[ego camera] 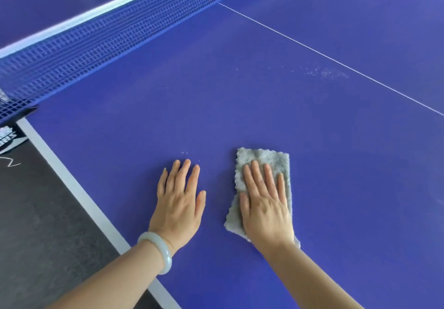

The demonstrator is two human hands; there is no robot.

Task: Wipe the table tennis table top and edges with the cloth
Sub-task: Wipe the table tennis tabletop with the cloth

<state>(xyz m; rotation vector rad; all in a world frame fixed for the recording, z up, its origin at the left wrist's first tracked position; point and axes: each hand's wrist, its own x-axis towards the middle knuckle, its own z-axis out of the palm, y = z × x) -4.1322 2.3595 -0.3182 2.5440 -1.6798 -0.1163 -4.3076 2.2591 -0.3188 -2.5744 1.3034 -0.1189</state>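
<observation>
As both your hands lay on it, the blue counter [240, 104] filled nearly the whole view, running from the near side out to the far right. Its blue net [96, 35] crossed the upper left, with a white band along its top. Dark floor [36, 212] showed at the lower left, beyond the counter's white edge stripe [72, 181]. A thin white centre line [336, 61] ran diagonally across the right part.

Your left hand [179, 203] lay flat on the bare top near that edge stripe, its fingers [182, 174] straight and slightly spread, holding nothing. Your right hand [266, 210] lay just beside it, palm down on the grey cloth [266, 157], fingers straight and a little apart, pressing it to the top. The cloth lay flat, showing past your fingertips and at the wrist.

A pale bangle [158, 248] circled your left wrist. Faint white specks [326, 72] lay near the centre line, well apart from the cloth.
</observation>
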